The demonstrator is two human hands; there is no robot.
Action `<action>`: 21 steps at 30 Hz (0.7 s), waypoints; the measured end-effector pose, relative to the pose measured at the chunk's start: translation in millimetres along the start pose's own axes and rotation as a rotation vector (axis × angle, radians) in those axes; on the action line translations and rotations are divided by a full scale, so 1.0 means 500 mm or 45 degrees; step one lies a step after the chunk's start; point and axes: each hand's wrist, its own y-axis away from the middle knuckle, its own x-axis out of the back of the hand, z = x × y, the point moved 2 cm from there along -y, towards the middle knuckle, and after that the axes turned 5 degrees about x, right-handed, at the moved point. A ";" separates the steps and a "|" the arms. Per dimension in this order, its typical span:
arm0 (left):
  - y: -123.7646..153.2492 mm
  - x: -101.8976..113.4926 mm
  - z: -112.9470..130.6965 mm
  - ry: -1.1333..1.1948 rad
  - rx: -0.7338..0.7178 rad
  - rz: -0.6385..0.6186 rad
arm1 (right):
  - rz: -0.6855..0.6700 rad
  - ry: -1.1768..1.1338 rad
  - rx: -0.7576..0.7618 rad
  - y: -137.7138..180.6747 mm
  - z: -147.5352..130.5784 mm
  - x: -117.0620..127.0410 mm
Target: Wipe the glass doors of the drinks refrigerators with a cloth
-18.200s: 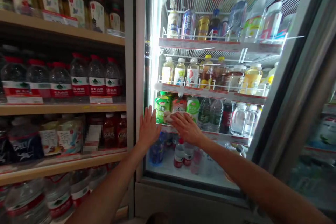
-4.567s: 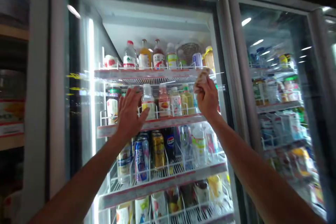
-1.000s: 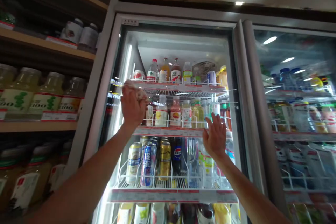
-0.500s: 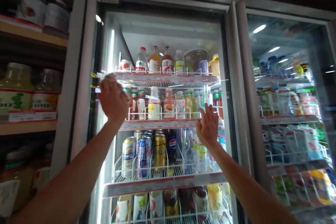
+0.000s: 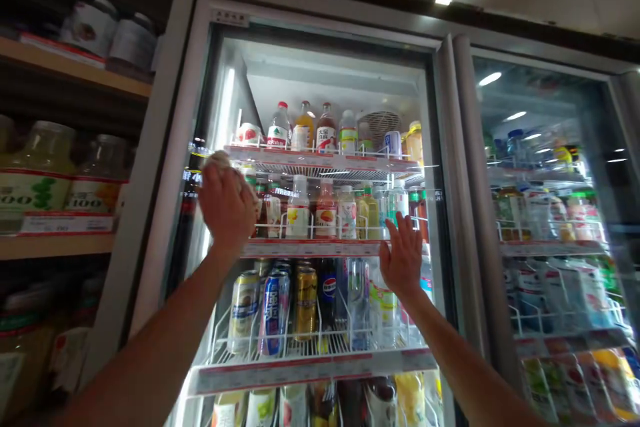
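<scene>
Here's the left hand [image 5: 227,207] up at the left side of the glass door [image 5: 325,57], fingers close together over a pale cloth [image 5: 218,159] that peeks out as a rumpled edge, the rest hidden beneath, so whether they grip it I can't tell! Toward the door's right side the right hand [image 5: 403,253] is up, fingers apart, blocking some bottles [image 5: 384,303] behind the door, and I can't make out whether it touches. Low behind the door a row of drinks [image 5: 263,405] is cut off, and right of the door the neighbouring drinks [image 5: 543,210] look blurred.
</scene>
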 end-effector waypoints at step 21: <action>0.108 -0.153 0.371 0.189 -0.816 -0.238 | 0.185 -0.348 -0.077 0.000 0.018 0.005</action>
